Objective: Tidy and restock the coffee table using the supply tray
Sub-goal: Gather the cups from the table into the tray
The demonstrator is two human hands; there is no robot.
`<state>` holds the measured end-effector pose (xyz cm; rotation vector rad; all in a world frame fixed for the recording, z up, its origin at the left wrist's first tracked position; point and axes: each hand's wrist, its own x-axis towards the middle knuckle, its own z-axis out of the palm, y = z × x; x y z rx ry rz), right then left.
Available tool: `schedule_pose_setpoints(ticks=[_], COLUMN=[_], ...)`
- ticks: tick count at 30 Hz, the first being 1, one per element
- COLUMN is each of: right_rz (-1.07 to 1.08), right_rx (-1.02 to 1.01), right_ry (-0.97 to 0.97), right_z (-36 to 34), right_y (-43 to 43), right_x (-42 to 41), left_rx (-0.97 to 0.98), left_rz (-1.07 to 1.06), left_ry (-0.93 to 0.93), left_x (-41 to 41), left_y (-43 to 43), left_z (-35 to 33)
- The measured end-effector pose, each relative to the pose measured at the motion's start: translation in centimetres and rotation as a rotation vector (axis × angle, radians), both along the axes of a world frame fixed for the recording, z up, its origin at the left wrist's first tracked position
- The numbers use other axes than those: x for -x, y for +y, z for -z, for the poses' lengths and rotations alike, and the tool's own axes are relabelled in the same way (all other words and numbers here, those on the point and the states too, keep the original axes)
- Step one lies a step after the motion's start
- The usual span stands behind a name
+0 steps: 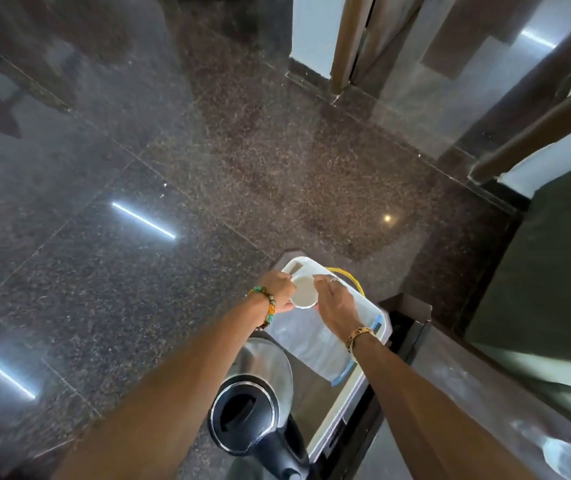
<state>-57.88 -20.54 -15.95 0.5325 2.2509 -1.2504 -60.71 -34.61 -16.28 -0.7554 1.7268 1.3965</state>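
Head view: cup is gripped by left hand and right hand over the tray, kettle at seven o'clock. Restocking judged underway; level set-down needed next.

Both bare arms were extended forward and down, the forearms converging so that the hands almost met. The left hand, a beaded bracelet on its wrist, curled its fingers round one side of a small white cup. The right hand, wearing a ring and a tan wristband, clasped the other side, knuckles upward.
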Motion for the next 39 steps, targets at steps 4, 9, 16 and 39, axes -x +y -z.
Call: schedule_pose_setpoints(ticks=[4, 9, 16, 39], right_rz=[-0.051, -0.01, -0.014, 0.04], right_rx=[-0.027, -0.011, -0.075, -0.2], right_ry=[-0.031, 0.007, -0.021, 0.285], right_z=[1.8, 2.7, 0.0, -24.4], right_y=[-0.2, -0.2, 0.8, 19.5], right_x=[0.3, -0.1, -2.5, -21.6], left_rx=[-0.012, 0.014, 0.238, 0.142], left_rz=[-0.015, 0.005, 0.165, 0.293], left_ry=[-0.041, -0.01, 0.062, 0.501], left_x=[0.2, 0.1, -1.5, -18.3], left_y=[0.0, 0.0, -0.8, 18.4], left_z=[1.4, 2.5, 0.6, -23.7])
